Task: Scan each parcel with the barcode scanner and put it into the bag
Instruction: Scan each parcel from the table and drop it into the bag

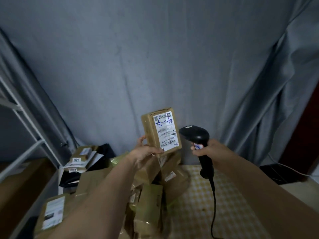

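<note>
Left hand is up in the middle of the view, fingers and thumb curled round the lower end of a brown cardboard parcel, holding it upright and a little tilted, lifted clear above the heap. Its white shipping label faces the camera, printed upside down, a barcode at the lower end, blue handwriting scrawled across the upper part.

Just to the right, the right hand is wrapped tight round the grip of the black barcode scanner. The scanner's head sits close beside the parcel's right edge, not touching it, nose turned towards the label. A small white sticker with blue marks shows on the handle above the fingers. The black cable drops from the handle's base and trails off the near edge of the picture.

Beneath the hands, a pile of brown parcels spreads from the centre down to the near left, some with white labels. Farther left lies a smaller stack of labelled packets on something black. To the right of the pile there's a yellow-and-white chequered surface. Grey cloth hangs across the whole far side, and a pale metal frame stands at the far left. Light is dim throughout.
</note>
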A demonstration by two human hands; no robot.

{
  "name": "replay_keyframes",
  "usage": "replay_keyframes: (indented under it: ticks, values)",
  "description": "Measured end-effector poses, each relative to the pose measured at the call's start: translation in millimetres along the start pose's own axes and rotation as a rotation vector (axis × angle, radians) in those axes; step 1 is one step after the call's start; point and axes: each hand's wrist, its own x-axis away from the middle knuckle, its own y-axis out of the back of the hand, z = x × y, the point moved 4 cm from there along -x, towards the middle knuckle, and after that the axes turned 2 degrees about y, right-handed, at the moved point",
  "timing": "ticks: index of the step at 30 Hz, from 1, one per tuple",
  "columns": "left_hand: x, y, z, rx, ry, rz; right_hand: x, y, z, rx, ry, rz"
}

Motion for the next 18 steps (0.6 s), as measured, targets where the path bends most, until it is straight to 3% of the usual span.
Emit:
replay_keyframes:
  ticks: [18]
  values:
    - [1.9, 126.3, -34.2, 0.053, -0.122, -0.008, 30.7, -134.1, 28.3, 0.232, 0.047, 0.018]
